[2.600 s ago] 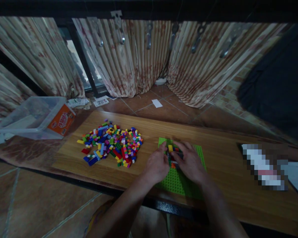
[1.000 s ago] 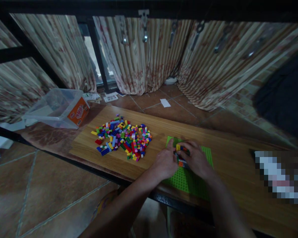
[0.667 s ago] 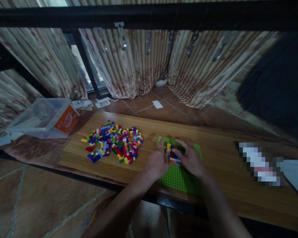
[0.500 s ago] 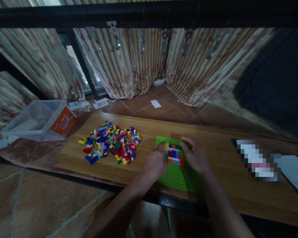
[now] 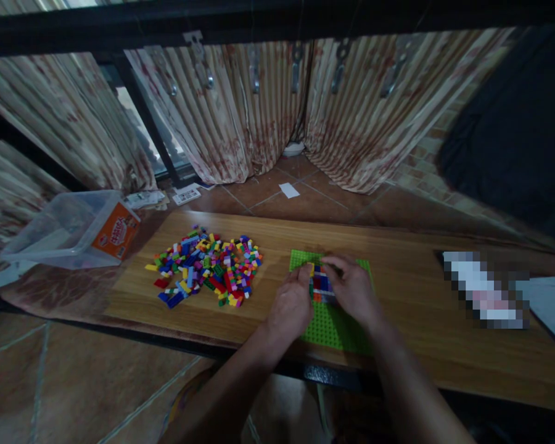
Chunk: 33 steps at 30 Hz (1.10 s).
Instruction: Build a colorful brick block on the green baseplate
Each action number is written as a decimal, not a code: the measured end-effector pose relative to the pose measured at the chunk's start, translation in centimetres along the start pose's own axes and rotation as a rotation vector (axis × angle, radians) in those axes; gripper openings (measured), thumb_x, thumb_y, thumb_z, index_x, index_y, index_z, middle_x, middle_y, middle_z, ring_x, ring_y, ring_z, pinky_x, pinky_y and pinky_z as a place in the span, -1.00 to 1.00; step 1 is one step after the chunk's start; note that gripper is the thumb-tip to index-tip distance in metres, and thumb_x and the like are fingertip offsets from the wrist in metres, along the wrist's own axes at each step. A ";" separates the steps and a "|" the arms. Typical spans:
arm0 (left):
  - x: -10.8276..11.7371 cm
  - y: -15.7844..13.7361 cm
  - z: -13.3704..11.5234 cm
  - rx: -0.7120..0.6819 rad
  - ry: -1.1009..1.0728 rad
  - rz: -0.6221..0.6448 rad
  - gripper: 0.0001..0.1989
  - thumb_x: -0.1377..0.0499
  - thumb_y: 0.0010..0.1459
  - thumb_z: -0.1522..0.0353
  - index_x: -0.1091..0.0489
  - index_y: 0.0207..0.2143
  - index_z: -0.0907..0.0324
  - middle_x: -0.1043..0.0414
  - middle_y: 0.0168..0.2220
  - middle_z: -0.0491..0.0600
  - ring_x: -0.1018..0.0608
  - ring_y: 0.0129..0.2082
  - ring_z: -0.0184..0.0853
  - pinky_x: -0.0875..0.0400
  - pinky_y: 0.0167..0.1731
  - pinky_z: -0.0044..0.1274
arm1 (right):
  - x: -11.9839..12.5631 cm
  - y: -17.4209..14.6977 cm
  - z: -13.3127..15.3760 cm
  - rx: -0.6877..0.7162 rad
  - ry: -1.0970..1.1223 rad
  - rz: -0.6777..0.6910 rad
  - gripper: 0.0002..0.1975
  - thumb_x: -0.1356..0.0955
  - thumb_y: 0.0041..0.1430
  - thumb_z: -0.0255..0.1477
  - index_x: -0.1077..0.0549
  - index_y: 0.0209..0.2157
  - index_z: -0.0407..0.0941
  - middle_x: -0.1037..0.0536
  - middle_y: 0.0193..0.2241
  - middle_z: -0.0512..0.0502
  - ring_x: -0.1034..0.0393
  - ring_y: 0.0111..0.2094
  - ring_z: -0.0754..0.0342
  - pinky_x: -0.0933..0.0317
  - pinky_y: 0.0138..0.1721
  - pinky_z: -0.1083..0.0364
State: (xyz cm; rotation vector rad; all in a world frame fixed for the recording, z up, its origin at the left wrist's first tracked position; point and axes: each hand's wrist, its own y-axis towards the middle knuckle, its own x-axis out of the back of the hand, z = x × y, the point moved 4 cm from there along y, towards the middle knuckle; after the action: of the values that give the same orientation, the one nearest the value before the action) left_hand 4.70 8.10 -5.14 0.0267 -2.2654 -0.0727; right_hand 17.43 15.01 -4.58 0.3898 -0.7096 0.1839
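Small brick block (image 5: 322, 285) sat on green baseplate (image 5: 335, 327) near the bench's (image 5: 411, 290) front edge, directly between both hands. Left hand (image 5: 290, 308) and right hand (image 5: 354, 293) flanked it equally close, fingers curled narrow, touching its sides. Loose brick pile (image 5: 206, 265) lay well apart, leftward.

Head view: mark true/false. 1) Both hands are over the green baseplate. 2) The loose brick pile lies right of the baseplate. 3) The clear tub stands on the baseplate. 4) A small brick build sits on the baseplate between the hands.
1) True: left hand and right hand are over the green baseplate.
2) False: the loose brick pile lies left of it.
3) False: the clear tub lies tipped at the far left, off the wooden board.
4) True: the small brick build sits there.
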 end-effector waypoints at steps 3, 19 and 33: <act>0.2 0.0 -0.1 0.020 -0.010 0.009 -0.51 0.04 0.15 0.58 -0.18 0.15 0.21 -0.38 0.06 0.12 -0.43 0.08 -0.23 -0.32 0.09 -0.41 | -0.7 0.0 0.5 0.038 -0.033 0.025 -0.74 -0.24 0.21 -0.39 -0.56 -0.24 -0.06 -0.58 -0.20 -0.15 -0.44 -0.12 -0.06 -0.27 0.00 -0.10; 0.6 -0.3 -0.5 -0.045 0.032 0.044 -0.56 0.03 0.10 0.59 -0.22 0.06 0.30 -0.42 -0.03 0.16 -0.47 -0.01 -0.18 -0.38 0.04 -0.40 | -1.4 0.0 -0.2 0.009 -0.067 0.041 -0.70 -0.23 0.19 -0.28 -0.56 -0.27 -0.08 -0.60 -0.22 -0.16 -0.46 -0.16 -0.09 -0.27 -0.04 -0.12; 0.9 -0.3 -0.6 -0.014 -0.006 0.071 -0.57 0.01 0.10 0.54 -0.26 0.06 0.33 -0.46 -0.06 0.19 -0.52 -0.07 -0.15 -0.45 -0.04 -0.37 | -1.3 -0.1 -1.4 -0.071 -0.093 0.139 -0.61 -0.25 0.12 -0.14 -0.55 -0.19 -0.07 -0.59 -0.15 -0.17 -0.47 -0.13 -0.15 -0.28 -0.04 -0.17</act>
State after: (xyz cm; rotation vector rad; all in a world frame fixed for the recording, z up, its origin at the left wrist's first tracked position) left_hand 4.59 7.71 -4.11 -0.0620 -2.2691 -0.0509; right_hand 17.31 15.49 -6.48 0.2828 -0.8336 0.2725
